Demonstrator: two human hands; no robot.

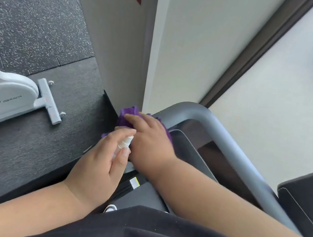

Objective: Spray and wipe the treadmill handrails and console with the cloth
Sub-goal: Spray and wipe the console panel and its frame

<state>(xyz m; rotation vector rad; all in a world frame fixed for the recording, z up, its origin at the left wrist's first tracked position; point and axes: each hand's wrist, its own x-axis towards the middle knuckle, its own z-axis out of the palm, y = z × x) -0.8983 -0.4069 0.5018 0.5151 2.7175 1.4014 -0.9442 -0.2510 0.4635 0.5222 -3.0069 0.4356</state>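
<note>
From the head view, the right hand [149,138] lies with fairly straight fingers [131,117] pressed flat on a crumpled purple microfibre cloth [126,116], which sits bunched over the left end of the grey tubular metal handrail [217,132], right where the rail bends at its corner. The left hand [100,162] curls its fingers [122,133] round a small white plastic spray bottle [123,143], thumb laid along its side, nozzle end pointing toward the cloth and just beside the right hand. The dark glossy console screen [193,155] lies inside the rail's curve, touching distance from the cloth's right edge. Beneath the hands, the black treadmill deck [138,196] shows, with a white-toed shoe [110,208] at its left edge. On the speckled rubber floor [33,21] to the left stands a white exercise bike base [0,92].

The cloth looks soft and limp, so it probably wraps the round rail best with a palm pressing over it and fingers closing round the tube. The bottle seems light and smooth, possibly slippery if wet; holding it at the body with one finger free for the pump looks sensible. The screen likely wants gentle pressure.
</note>
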